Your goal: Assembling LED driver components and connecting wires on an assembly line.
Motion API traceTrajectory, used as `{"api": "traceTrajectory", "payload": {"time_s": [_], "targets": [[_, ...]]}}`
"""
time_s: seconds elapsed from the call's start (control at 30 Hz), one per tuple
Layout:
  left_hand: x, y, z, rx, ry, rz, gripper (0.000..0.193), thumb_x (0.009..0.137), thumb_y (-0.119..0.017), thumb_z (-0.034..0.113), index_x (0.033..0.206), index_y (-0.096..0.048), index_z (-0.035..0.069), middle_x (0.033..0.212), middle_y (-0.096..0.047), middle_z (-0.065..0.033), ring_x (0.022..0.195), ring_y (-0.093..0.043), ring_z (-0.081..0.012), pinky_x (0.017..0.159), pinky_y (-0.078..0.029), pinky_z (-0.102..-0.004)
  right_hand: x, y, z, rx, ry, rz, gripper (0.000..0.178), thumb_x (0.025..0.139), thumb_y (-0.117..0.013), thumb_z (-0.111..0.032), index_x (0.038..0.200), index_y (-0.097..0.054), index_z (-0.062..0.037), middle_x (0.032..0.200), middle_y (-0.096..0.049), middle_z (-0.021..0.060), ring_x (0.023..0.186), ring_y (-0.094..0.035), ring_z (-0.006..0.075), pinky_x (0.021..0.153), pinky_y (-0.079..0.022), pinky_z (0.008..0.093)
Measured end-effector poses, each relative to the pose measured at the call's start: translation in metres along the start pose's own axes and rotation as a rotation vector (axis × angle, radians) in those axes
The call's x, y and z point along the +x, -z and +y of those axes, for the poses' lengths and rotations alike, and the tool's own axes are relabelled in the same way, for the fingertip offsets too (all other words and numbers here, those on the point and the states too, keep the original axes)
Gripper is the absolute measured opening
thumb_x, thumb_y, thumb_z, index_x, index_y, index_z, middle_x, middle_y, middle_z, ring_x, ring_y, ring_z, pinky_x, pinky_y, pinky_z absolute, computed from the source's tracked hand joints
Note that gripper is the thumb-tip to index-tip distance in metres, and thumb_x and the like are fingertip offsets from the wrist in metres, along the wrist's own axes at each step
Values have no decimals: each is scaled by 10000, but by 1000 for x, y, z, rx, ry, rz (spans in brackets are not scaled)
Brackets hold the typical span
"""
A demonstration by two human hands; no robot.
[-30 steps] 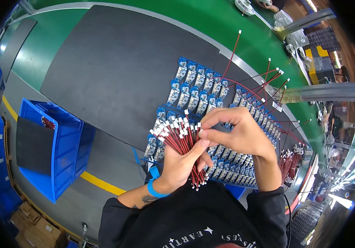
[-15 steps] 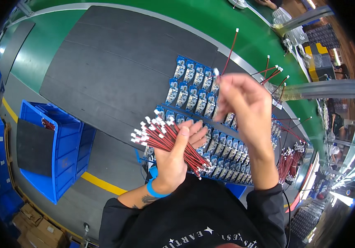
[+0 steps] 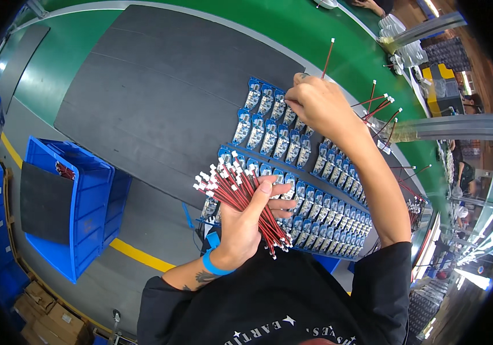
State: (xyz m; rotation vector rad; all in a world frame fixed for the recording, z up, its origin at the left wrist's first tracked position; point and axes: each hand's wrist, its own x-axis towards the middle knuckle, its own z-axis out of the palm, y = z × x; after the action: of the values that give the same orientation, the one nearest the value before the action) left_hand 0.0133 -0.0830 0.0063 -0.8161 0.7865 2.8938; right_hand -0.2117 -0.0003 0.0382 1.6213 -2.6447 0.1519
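My left hand (image 3: 242,230) is closed round a bundle of red-and-black wire leads (image 3: 236,194) with white connectors at their ends. The thumb lies across the wires, and the other fingers stretch out beneath. My right hand (image 3: 318,103) is over the far row of blue circuit boards (image 3: 266,100), its thumb and fingers pinched together. Its fingertips hide whatever is between them. One wire lead (image 3: 328,58) stands up behind this hand, its lower end hidden. Several rows of boards lie in front of me on the dark mat, partly behind my left hand.
The dark mat (image 3: 160,80) covers the worktable. A blue crate (image 3: 91,201) with a dark panel and some leads stands on the floor at left. More upright leads (image 3: 383,103) and a metal post (image 3: 442,123) are at right. Boxes (image 3: 57,322) sit at lower left.
My right hand has swung away from me and turned palm down, reaching the far row of boards. The left hand and its bundle have shifted slightly right.
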Motion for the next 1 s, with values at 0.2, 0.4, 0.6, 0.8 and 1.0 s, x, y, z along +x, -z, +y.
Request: {"api": "traceTrajectory", "payload": {"time_s": [0.2, 0.4, 0.6, 0.8, 1.0], "targets": [[1, 2, 0, 5, 2, -7, 291, 965, -508, 194, 1164, -486, -17, 1029, -635, -207, 798, -675, -263, 636, -564, -342, 6, -7, 3, -38, 50, 0, 98, 730, -582, -52, 663, -631, 0, 801, -621, 169, 715, -628, 350, 615, -512, 433], [3, 2, 1, -6, -6, -7, 300, 961, -514, 198, 1161, -495, -24, 1022, -640, -205, 789, -676, -263, 619, -563, -335, 9, -7, 3, -45, 52, -42, 110, 719, -569, -55, 637, -605, 9, 740, -615, 189, 690, -622, 368, 606, -506, 447], [4, 4, 1, -19, -14, -15, 316, 961, -522, 181, 1151, -496, -69, 1016, -644, -214, 802, -683, -275, 628, -561, -327, 19, -4, -3, -90, -35, -215, 99, 710, -598, -69, 710, -665, 4, 761, -621, 180, 747, -618, 353, 655, -492, 426], [5, 2, 1, -28, 5, -12, 301, 954, -535, 172, 1136, -506, -66, 999, -648, -212, 782, -687, -270, 605, -559, -314, 24, -4, -6, -129, 34, -215, 46, 651, -631, -42, 682, -627, -9, 739, -651, 171, 755, -657, 343, 637, -526, 426], [1, -1, 2, 8, 16, -74, 277, 953, -538, 170, 1110, -521, -58, 954, -652, -205, 696, -681, -242, 545, -537, -281, 31, 0, -11, -231, 68, -261, 51, 686, -629, -56, 696, -627, -5, 853, -637, 124, 856, -618, 314, 691, -484, 440]]}}
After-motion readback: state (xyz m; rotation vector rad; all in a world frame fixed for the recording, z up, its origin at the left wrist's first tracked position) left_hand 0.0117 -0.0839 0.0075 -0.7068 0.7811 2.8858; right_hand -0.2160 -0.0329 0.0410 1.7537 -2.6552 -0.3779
